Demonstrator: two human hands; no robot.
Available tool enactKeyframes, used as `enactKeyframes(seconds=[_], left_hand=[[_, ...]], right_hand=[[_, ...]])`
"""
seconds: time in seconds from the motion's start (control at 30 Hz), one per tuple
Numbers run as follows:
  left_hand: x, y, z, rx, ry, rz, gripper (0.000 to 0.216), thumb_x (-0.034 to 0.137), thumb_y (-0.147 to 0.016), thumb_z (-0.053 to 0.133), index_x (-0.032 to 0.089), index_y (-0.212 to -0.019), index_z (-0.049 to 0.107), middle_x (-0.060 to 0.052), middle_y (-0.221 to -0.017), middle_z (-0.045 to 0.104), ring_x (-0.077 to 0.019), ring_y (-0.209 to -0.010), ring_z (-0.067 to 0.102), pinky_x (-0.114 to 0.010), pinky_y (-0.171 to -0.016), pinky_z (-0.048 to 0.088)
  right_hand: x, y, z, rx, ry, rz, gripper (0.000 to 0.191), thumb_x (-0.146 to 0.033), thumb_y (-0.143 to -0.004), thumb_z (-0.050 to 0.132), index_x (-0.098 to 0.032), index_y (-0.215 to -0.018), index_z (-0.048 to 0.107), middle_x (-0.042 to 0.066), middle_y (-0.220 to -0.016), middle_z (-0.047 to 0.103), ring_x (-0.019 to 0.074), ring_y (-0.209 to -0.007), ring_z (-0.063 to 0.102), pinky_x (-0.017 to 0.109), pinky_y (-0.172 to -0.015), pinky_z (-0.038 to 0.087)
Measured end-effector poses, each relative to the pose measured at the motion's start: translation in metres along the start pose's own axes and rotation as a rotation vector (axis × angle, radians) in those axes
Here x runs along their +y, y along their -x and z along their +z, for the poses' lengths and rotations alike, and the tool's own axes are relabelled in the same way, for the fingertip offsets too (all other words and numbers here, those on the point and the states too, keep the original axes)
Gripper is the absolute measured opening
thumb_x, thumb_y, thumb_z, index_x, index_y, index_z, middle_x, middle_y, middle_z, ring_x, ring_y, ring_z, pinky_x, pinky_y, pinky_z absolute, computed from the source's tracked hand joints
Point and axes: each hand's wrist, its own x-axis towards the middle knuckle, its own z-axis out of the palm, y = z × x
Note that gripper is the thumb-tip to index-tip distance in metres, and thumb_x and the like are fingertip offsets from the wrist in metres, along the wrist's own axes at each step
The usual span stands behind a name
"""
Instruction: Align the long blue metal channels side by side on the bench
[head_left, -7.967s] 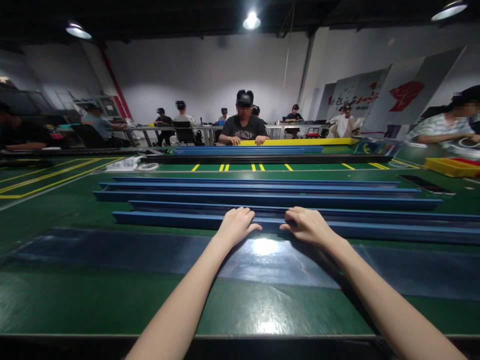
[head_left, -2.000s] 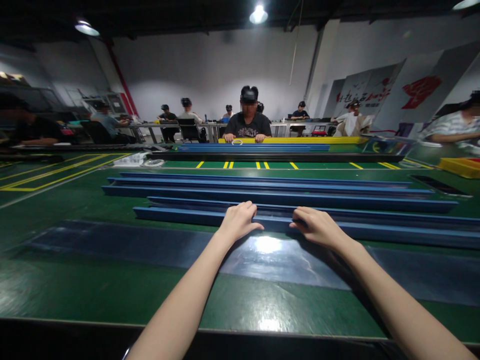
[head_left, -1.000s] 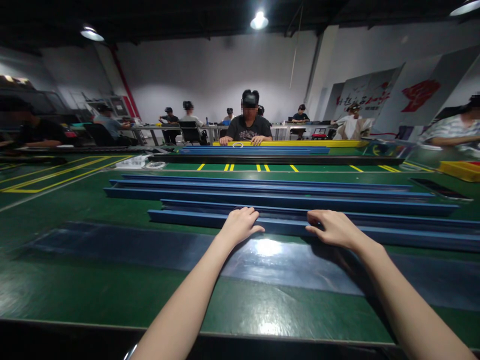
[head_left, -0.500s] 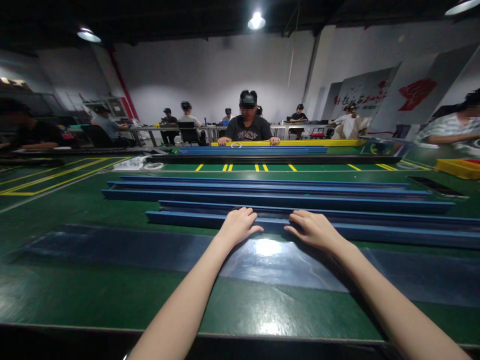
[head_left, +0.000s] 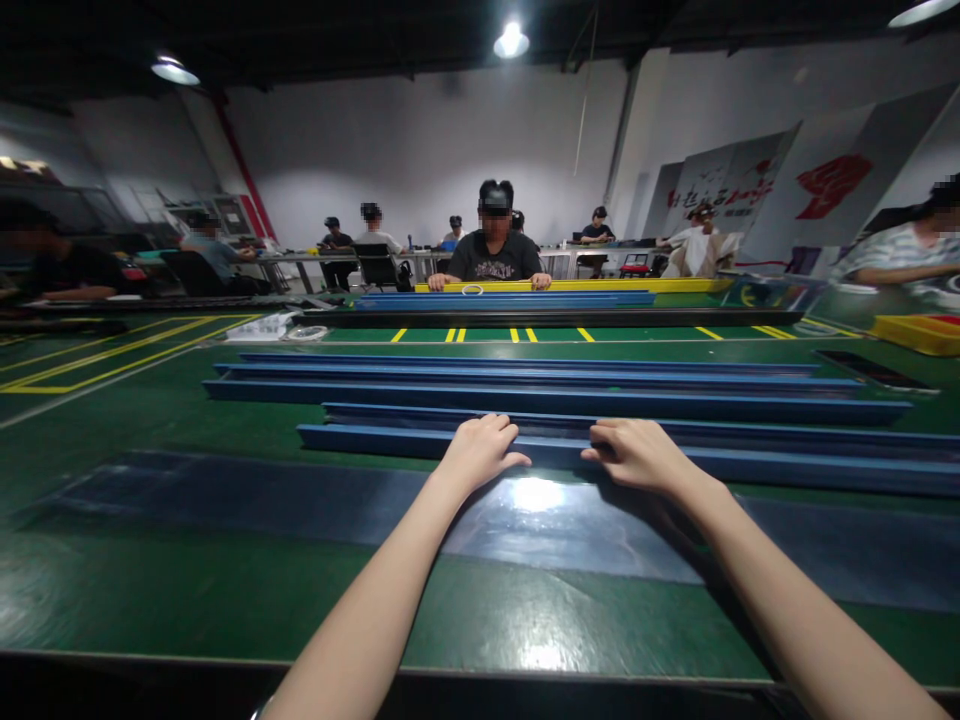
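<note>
A long blue channel-shaped rail (head_left: 375, 440) lies crosswise in front of me, its open side up and its right end beyond the view. My left hand (head_left: 482, 450) is closed over its near wall, with the fingers reaching inside and the thumb along the front. A short way to the right, my right hand (head_left: 634, 455) grips the same wall with curled fingers. The fingertips of both hands are partly hidden in the channel. Under my forearms, a flat, shiny translucent plastic strip (head_left: 300, 500) is spread on the green table (head_left: 247, 590).
More blue rails (head_left: 375, 393) lie parallel just beyond. Farther back are a black rail (head_left: 525, 320) and a yellow rail (head_left: 637, 286), which a person opposite (head_left: 491, 258) touches with both hands. A phone (head_left: 877, 370) and a yellow tray (head_left: 915, 340) are at the right.
The near blue rail has slid slightly to the right. My right hand has shifted right and curled more; my left hand has moved a touch right.
</note>
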Motion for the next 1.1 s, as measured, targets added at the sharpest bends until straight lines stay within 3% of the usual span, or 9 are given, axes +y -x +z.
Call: enactKeyframes(seconds=[0.23,0.57,1.1], left_hand=[[0.000,0.000,-0.005,-0.016,0.052,0.016,0.032,0.048,-0.077,0.054,0.017,-0.080,0.055,-0.003,-0.088,0.060,-0.0168,-0.085,0.055,-0.026,-0.069,0.041],[-0.002,0.000,0.000,0.006,0.132,0.030,0.026,0.043,-0.078,0.055,0.018,-0.082,0.059,-0.003,-0.090,0.064,-0.0158,-0.087,0.056,-0.024,-0.074,0.042],[0.000,-0.001,-0.001,-0.036,0.098,0.000,0.029,0.045,-0.079,0.052,0.018,-0.086,0.059,-0.004,-0.088,0.064,-0.0176,-0.086,0.057,-0.025,-0.071,0.042]], right_hand=[[0.016,0.008,0.000,-0.045,0.027,0.057,0.032,-0.042,-0.082,0.039,-0.019,-0.066,0.055,0.005,-0.072,0.063,0.0169,-0.063,0.056,0.026,-0.051,0.022],[0.017,0.008,0.004,-0.047,0.000,0.013,0.031,-0.041,-0.083,0.036,-0.018,-0.071,0.055,0.006,-0.078,0.062,0.0178,-0.070,0.056,0.025,-0.057,0.028],[0.013,0.009,0.007,0.026,-0.194,-0.008,0.043,-0.044,-0.082,0.038,-0.017,-0.108,0.060,0.009,-0.109,0.062,0.0220,-0.099,0.056,0.031,-0.082,0.041]])
